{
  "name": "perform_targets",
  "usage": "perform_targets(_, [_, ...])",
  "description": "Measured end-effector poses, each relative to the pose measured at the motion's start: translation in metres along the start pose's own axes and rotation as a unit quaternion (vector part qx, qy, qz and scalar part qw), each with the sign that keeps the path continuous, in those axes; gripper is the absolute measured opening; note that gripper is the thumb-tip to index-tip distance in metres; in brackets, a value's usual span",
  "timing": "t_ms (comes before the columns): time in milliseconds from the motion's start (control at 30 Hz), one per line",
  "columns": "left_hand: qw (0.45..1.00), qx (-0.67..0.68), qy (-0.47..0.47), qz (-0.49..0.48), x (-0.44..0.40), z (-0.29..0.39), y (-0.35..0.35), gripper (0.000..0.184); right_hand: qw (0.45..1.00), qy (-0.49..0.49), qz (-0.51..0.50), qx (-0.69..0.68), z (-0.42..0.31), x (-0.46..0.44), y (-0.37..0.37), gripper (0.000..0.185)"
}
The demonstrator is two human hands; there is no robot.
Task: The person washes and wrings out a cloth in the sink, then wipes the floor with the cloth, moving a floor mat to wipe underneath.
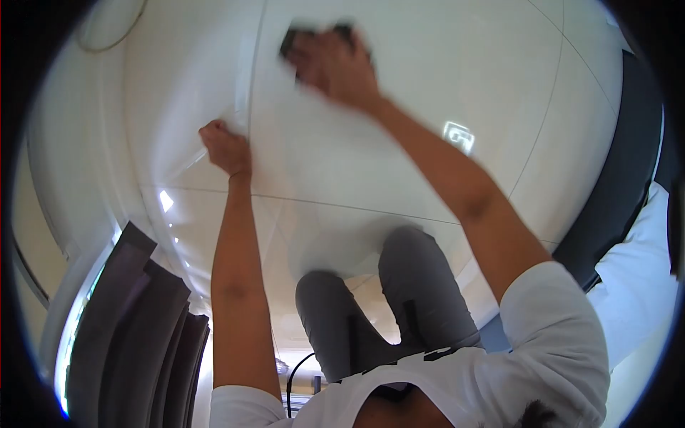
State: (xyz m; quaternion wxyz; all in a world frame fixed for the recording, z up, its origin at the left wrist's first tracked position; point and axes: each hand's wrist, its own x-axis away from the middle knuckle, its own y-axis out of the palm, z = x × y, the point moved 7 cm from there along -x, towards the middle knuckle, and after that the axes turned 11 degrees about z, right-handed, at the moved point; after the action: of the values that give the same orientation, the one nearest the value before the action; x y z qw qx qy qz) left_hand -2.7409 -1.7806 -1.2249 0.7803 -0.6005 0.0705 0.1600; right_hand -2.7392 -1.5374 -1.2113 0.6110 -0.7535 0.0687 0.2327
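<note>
On the glossy pale tiled floor [428, 85], my right hand [342, 71] presses down over a dark cloth [295, 41]. Dark parts of it show past the fingers on both sides; motion blur hides its exact shape. My left hand [227, 148] is closed in a fist and rests on the floor beside a tile seam, lower and to the left of the cloth. Nothing shows in that fist.
My knees [410, 250] are on the floor below my hands. Dark grey curtain-like folds [128, 307] hang at the lower left. A black piece of furniture [628, 164] curves along the right, next to white fabric [635, 271]. A pale cable [114, 46] lies at the upper left.
</note>
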Motion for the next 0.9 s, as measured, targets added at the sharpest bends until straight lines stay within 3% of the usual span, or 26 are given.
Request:
perform_targets(67, [0.999, 0.034, -0.017, -0.018, -0.001, -0.004, -0.005, 0.017, 0.991, -0.126, -0.027, -0.032, -0.117, 0.069, -0.014, 0.041])
perform_targets(133, [0.982, 0.19, -0.001, 0.006, 0.007, -0.011, -0.014, 0.019, 0.946, -0.241, -0.106, -0.189, -0.186, 0.146, -0.048, 0.037])
perform_targets(200, [0.981, 0.19, 0.033, 0.033, 0.026, -0.018, -0.047, 0.016, 0.852, -0.345, -0.179, -0.35, -0.2, 0.191, -0.068, 0.033])
perform_targets(267, [0.98, 0.175, 0.075, 0.053, 0.056, -0.051, -0.081, 0.014, 0.81, -0.366, -0.242, -0.389, -0.179, 0.18, -0.058, 0.033])
perform_targets(300, [0.98, 0.187, 0.044, 0.054, 0.074, -0.079, -0.095, 0.013, 0.834, -0.285, -0.223, -0.416, -0.157, 0.154, -0.046, 0.034])
perform_targets(333, [0.985, 0.17, 0.003, 0.042, 0.096, -0.11, -0.108, 0.012, 0.897, -0.192, -0.231, -0.323, -0.141, 0.113, -0.036, 0.036])
perform_targets(367, [0.989, 0.14, -0.036, 0.036, 0.121, -0.146, -0.124, 0.013, 0.946, -0.197, -0.124, -0.224, -0.123, 0.078, -0.035, 0.038])
perform_targets(400, [0.99, 0.117, -0.074, 0.031, 0.148, -0.179, -0.137, 0.013, 0.981, -0.124, -0.107, -0.103, -0.098, 0.051, -0.017, 0.037])
perform_targets(433, [0.991, 0.081, -0.098, 0.04, 0.175, -0.21, -0.147, 0.015, 0.994, -0.027, -0.008, -0.105, -0.068, 0.021, -0.011, 0.039])
perform_targets(500, [0.988, 0.031, -0.147, 0.035, 0.221, -0.258, -0.173, 0.017, 0.969, 0.142, 0.109, 0.171, -0.082, -0.009, -0.003, 0.043])
perform_targets(567, [0.982, 0.017, -0.188, 0.029, 0.264, -0.285, -0.191, 0.018, 0.98, 0.042, 0.176, 0.082, -0.145, -0.027, 0.03, 0.047])
perform_targets(633, [0.985, 0.035, -0.168, 0.009, 0.302, -0.303, -0.194, 0.027, 0.996, -0.027, 0.073, -0.034, -0.266, -0.022, 0.045, 0.047])
perform_targets(667, [0.988, 0.031, -0.149, 0.012, 0.315, -0.308, -0.194, 0.028, 0.991, -0.061, 0.077, -0.092, -0.337, -0.002, 0.048, 0.039])
perform_targets(700, [0.987, 0.029, -0.16, 0.015, 0.326, -0.309, -0.193, 0.028, 0.991, -0.098, -0.076, -0.057, -0.406, 0.015, 0.06, 0.033])
perform_targets(733, [0.989, 0.041, -0.143, 0.009, 0.331, -0.303, -0.192, 0.028, 0.978, -0.143, -0.09, -0.122, -0.465, 0.044, 0.047, 0.03])
perform_targets(833, [0.988, 0.077, -0.13, 0.001, 0.345, -0.297, -0.193, 0.024, 0.895, -0.332, -0.098, -0.281, -0.592, 0.159, 0.028, 0.047])
perform_targets(900, [0.989, 0.061, -0.138, -0.005, 0.346, -0.3, -0.191, 0.018, 0.806, -0.428, -0.161, -0.375, -0.62, 0.177, 0.022, 0.045])
